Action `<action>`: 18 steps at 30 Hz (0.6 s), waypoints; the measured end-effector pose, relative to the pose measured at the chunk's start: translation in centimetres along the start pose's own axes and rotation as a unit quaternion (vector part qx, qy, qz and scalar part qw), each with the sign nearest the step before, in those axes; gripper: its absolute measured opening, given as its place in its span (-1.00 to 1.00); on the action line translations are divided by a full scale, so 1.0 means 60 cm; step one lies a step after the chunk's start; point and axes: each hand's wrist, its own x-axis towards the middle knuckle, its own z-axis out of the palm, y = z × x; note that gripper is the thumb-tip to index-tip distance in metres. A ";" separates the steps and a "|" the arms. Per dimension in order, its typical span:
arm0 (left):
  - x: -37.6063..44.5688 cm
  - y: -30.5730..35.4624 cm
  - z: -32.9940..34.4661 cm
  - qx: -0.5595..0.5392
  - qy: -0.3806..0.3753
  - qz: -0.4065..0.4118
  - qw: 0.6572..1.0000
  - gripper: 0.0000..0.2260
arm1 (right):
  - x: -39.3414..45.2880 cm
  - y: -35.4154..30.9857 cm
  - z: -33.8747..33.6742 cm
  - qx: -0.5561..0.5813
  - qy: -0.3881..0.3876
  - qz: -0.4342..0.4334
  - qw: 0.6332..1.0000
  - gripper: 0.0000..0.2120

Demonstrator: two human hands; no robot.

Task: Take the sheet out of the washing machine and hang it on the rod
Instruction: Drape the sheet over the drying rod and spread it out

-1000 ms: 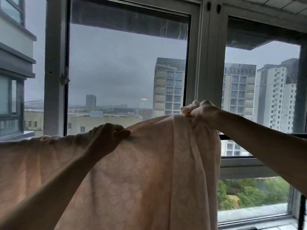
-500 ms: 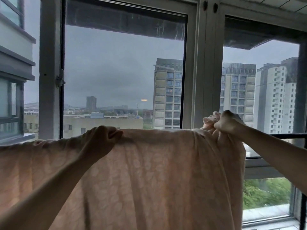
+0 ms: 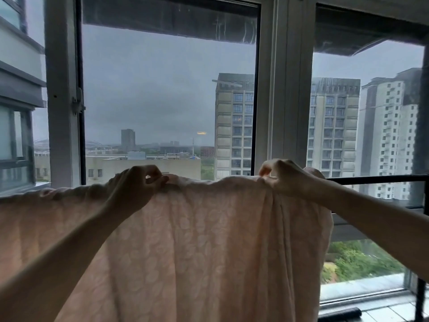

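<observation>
Here the pink patterned sheet [image 3: 197, 240] hangs draped over the black rod [image 3: 376, 178] before the window. The left hand [image 3: 137, 184] and right hand [image 3: 282, 176] each pinch its top edge.

Bare rod [image 3: 376, 179] right of sheet [image 3: 197, 252], window frame [image 3: 283, 89] behind

My pale pink patterned sheet [image 3: 197, 247] cut off left and below, hiding most of the black metal rod [image 3: 376, 178]; my forearms leave the frame
</observation>
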 end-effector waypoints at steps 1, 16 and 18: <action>-0.001 0.003 -0.002 0.002 -0.004 -0.002 1.000 -0.78 | 0.000 -0.014 0.007 0.028 -0.001 -0.027 0.999 -0.82; 0.008 -0.015 -0.038 -0.006 -0.017 0.014 1.000 -0.72 | 0.051 -0.090 0.050 0.123 0.150 -0.076 0.978 -0.90; 0.006 -0.013 -0.043 0.005 0.071 -0.016 0.997 -0.74 | 0.069 -0.098 0.047 0.132 0.193 -0.059 0.970 -0.88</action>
